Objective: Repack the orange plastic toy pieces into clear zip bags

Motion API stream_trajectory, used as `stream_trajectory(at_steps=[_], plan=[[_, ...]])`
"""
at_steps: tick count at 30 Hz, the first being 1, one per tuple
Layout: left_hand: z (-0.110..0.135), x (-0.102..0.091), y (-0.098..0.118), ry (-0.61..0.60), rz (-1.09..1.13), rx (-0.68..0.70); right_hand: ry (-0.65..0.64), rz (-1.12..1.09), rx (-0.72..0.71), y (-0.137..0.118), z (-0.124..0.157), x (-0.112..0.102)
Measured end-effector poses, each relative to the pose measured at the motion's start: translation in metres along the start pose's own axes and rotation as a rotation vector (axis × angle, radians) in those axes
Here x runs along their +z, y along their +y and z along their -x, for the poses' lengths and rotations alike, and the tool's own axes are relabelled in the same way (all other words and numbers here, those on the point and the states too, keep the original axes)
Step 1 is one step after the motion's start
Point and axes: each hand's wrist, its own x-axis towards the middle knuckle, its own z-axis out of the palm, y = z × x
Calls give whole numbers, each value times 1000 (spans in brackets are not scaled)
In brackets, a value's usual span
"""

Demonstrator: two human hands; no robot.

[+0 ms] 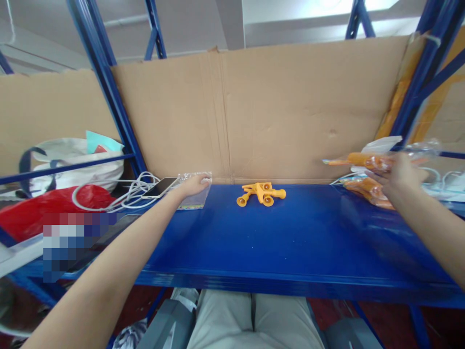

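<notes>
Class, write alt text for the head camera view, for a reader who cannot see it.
A person reaches both arms over a blue shelf: the left hand rests on a clear plastic bag, the right hand grips a clear bag of orange parts. A loose orange plastic part lies between them, before a cardboard backing.

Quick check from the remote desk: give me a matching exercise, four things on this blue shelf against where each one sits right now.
Things:
1. orange plastic toy pieces
2. clear plastic bag
3. white smartphone
4. clear bag of orange parts

Places:
A. at the left end, beside white cables
B. middle of the shelf, untouched
C. under the left hand
D. at the right hand

Pairs: 1-B, 2-C, 3-A, 4-D
</notes>
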Motion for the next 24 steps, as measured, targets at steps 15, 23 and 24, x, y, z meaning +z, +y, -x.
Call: stream_trajectory(at_steps=[15,23,24], plan=[[0,-18,122,194,778,4,-945,203,256,-6,105,64],[4,-9,116,-230,1217,-94,-1123,148,395,15,124,82],[4,-7,116,-238,1264,-106,-1130,139,407,17,125,85]])
